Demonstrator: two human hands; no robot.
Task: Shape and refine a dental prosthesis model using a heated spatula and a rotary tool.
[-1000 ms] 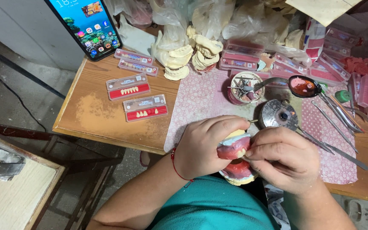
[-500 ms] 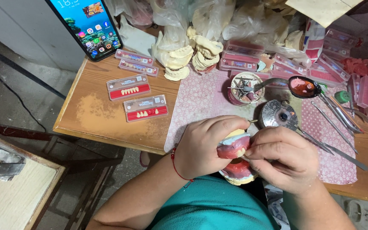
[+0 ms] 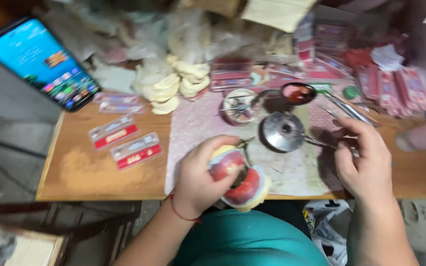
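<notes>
Our left hand (image 3: 200, 177) has its fingers clamped on a red-and-cream wax denture model (image 3: 237, 178); our right hand (image 3: 363, 162) pinches a thin metal tool (image 3: 321, 143) above the wooden desk (image 3: 82, 172).

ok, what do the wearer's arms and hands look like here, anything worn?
Both hands are bare, no gloves or rings visible. The left hand has a thin red string bracelet at the wrist. The right hand and forearm show nothing worn. No sleeves reach the forearms; a teal shirt covers the torso.
</notes>
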